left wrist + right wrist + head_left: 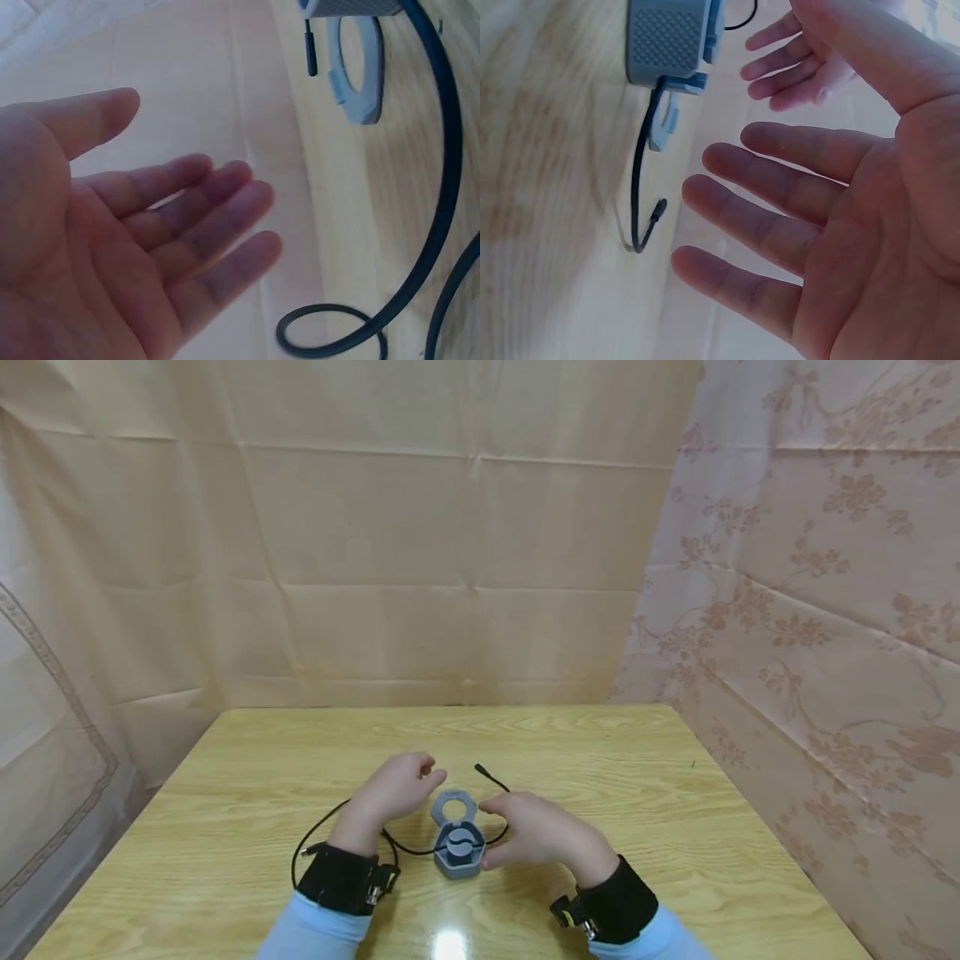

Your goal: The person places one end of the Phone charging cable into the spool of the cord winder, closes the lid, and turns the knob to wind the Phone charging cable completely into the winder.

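A grey hexagonal cable winder case (459, 867) stands on the table with its ring-shaped lid (453, 794) swung back, away from the person. Inside sits a round spool (460, 839) with an S-shaped slot. A black cable (414, 852) crosses it and leaves on both sides. My left hand (393, 787) hovers to the left of the lid, its fingers loosely bent and holding nothing. To the right of the case is my right hand (540, 833), thumb and fingers spread. In the right wrist view, a gap separates that hand from the case's textured side (667, 37).
On the left the cable loops near the left wrist, where one plug end (309, 851) lies. Its other end (481, 769) points toward the back of the wooden table (585, 743). Behind hangs a beige curtain (450, 527), with a flowered cloth (810, 568) at right.
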A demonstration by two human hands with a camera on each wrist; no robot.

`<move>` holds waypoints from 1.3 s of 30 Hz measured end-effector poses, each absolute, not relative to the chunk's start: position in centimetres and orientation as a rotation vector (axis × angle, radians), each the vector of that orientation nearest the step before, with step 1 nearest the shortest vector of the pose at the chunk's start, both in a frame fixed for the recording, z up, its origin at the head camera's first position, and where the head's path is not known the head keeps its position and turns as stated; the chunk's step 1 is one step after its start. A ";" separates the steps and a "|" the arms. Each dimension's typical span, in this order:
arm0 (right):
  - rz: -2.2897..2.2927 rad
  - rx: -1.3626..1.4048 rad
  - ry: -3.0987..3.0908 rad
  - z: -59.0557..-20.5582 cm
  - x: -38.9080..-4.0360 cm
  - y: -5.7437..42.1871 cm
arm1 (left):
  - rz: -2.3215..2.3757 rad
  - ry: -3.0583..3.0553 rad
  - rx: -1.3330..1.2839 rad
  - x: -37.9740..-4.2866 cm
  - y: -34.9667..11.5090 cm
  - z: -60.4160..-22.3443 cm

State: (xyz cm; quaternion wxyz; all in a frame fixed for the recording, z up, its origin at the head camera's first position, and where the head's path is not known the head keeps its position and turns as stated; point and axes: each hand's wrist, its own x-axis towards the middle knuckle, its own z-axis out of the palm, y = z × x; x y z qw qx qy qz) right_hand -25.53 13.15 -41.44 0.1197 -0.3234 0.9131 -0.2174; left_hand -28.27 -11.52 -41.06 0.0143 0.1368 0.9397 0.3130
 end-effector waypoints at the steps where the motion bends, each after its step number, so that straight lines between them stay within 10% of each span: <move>1: -0.632 -0.940 2.666 -41.5 -25.5 13.1 | 0.957 2.925 0.406 -28.4 -11.5 -41.2; 39: -0.553 -0.897 2.710 -43.2 -25.6 11.3 | 0.851 2.744 0.208 -28.9 -10.4 -43.8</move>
